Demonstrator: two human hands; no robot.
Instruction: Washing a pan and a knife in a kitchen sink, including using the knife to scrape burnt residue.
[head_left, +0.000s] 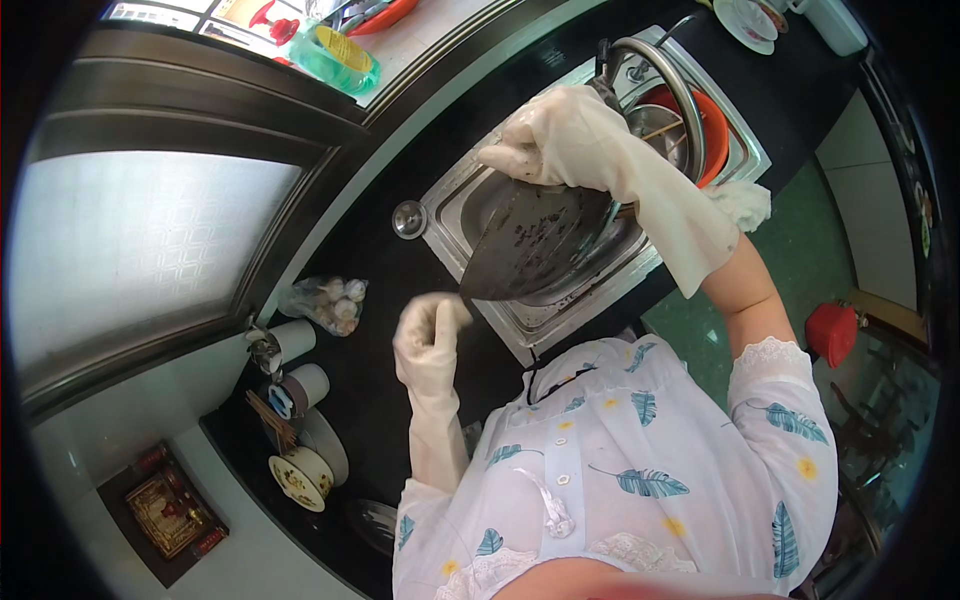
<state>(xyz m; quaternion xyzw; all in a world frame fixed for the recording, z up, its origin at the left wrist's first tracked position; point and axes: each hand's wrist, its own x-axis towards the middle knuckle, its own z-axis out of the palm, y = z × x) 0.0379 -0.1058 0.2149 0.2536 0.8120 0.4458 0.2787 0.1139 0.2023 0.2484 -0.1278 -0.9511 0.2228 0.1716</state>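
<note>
A dark wok (536, 244) with a flaked, stained surface is tilted over the near basin of the stainless-steel sink (517, 319). My right hand (559, 142), in a cream rubber glove, is closed over its upper edge; the fingertips are partly hidden. Beside the wok's lower left edge is my left hand (431, 337), also gloved. Its fingers are curled and slightly blurred, and whether they hold anything is unclear. Behind my right wrist, a curved metal faucet (679, 82) arches over an orange-red basin (716, 135) containing a metal bowl (660, 124).
A drain strainer (409, 220) sits at the sink's left corner. On the black counter (390, 277) are a bag of garlic (330, 304), cups (292, 341) and a patterned enamel bowl (300, 478). A green soap bottle (330, 56) stands on the windowsill. A white cloth (742, 205) hangs at the sink's right edge.
</note>
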